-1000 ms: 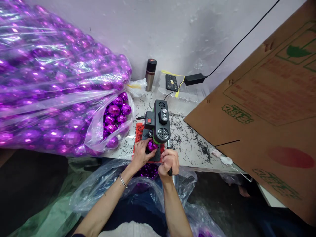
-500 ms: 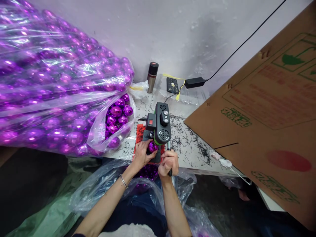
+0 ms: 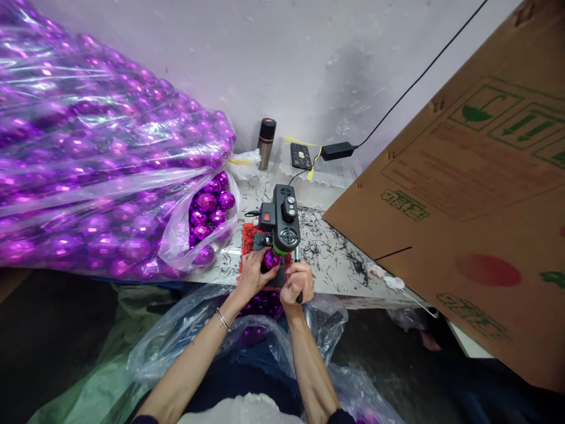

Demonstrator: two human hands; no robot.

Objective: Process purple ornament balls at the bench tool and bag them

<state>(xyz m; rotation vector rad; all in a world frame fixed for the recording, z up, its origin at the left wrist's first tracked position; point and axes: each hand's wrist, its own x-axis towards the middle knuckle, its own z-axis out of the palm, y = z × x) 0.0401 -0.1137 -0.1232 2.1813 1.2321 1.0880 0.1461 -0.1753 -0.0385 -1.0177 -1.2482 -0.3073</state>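
Under the head of a small black bench drill press (image 3: pixel 286 219), my left hand (image 3: pixel 254 273) grips a shiny purple bauble (image 3: pixel 271 260) between thumb and fingers. My right hand (image 3: pixel 298 282) is closed around the machine's lever (image 3: pixel 299 296), whose black grip end pokes out below the fist. Below the machine's base lies a red mat (image 3: pixel 248 237) strewn with black shavings. Any bit touching the bauble is hidden by the machine's head. More purple baubles (image 3: pixel 261 303) lie in an open clear plastic bag (image 3: pixel 176 344) on my lap.
A huge clear bag of purple baubles (image 3: pixel 110 194) fills the left, its torn opening facing the machine. Behind stand a flask (image 3: pixel 266 143), a phone (image 3: pixel 301 156) and a power adapter (image 3: pixel 338 151) with its cable. A large cardboard box (image 3: pixel 445 206) leans in on the right. Black shavings litter the white table (image 3: pixel 326 277).
The view has shifted slightly, so the machine and box appear a little further left. Both hands keep their holds on the bauble and the lever.
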